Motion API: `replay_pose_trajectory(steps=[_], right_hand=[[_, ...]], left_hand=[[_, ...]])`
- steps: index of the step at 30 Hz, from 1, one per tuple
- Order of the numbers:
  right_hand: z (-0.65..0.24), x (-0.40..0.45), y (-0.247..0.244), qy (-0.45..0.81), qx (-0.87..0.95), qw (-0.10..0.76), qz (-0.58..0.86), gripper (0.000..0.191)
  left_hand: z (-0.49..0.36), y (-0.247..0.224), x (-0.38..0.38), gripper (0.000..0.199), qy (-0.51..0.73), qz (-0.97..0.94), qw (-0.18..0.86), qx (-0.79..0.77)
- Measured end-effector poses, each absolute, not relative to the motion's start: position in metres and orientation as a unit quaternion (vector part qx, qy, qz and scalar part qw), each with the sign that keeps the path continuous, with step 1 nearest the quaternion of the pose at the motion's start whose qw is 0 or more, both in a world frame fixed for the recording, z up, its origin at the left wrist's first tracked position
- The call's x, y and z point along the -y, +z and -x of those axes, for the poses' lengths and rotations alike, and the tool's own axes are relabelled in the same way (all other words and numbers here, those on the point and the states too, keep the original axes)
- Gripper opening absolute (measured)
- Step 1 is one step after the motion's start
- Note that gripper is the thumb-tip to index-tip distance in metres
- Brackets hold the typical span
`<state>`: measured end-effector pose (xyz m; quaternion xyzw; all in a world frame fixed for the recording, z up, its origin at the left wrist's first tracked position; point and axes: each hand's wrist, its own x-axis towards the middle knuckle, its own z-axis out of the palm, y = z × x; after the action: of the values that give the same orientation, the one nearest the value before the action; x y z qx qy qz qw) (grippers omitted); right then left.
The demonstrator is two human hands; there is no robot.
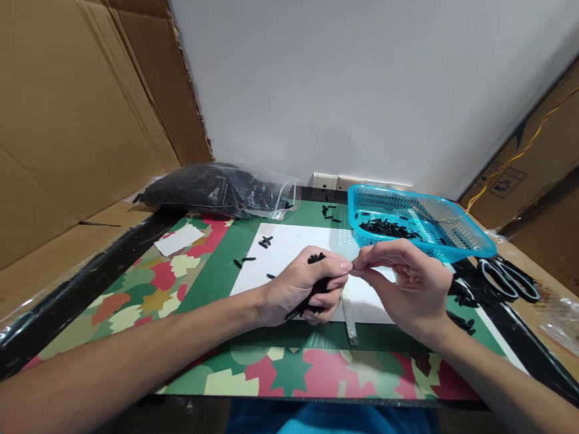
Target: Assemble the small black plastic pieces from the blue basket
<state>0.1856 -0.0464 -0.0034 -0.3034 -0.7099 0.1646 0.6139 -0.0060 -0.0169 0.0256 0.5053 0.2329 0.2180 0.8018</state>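
Note:
My left hand (300,285) is closed around a bundle of small black sticks (315,291), whose ends poke out above and below the fist. My right hand (409,286) meets it fingertip to fingertip, pinching something too small to make out at the left thumb. Both hands hover over a white sheet (292,244) on the patterned table mat. A narrow clear strip (350,315) lies under the hands. A few loose black sticks (265,242) lie on the sheet to the left.
A blue plastic basket (467,248) holding several black sticks stands at the back right. Scissors (508,278) lie to its right. A clear bag of black pieces (216,188) rests at the back left. Cardboard walls stand on both sides.

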Motion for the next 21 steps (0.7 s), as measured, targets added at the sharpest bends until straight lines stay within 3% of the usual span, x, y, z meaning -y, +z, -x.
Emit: replay_pose_trajectory(steps=[9,15,21], right_hand=[[-0.1882,0.0427,0.0006,0.176,0.689,0.628,0.315,0.024],[-0.1897,0.0424,0.0025,0.16,0.729,0.579,0.328,0.025],[-0.1903,0.0425,0.0019,0.13,0.747,0.553,0.346,0.008]], left_hand=[[0.007,0.0267,0.0133,0.034,0.241,-0.44,0.83,-0.247],[0.0081,0.0258,0.0121,0.038,0.225,-0.421,0.844,-0.244],[0.0071,0.0259,0.0138,0.039,0.232,-0.433,0.838,-0.238]])
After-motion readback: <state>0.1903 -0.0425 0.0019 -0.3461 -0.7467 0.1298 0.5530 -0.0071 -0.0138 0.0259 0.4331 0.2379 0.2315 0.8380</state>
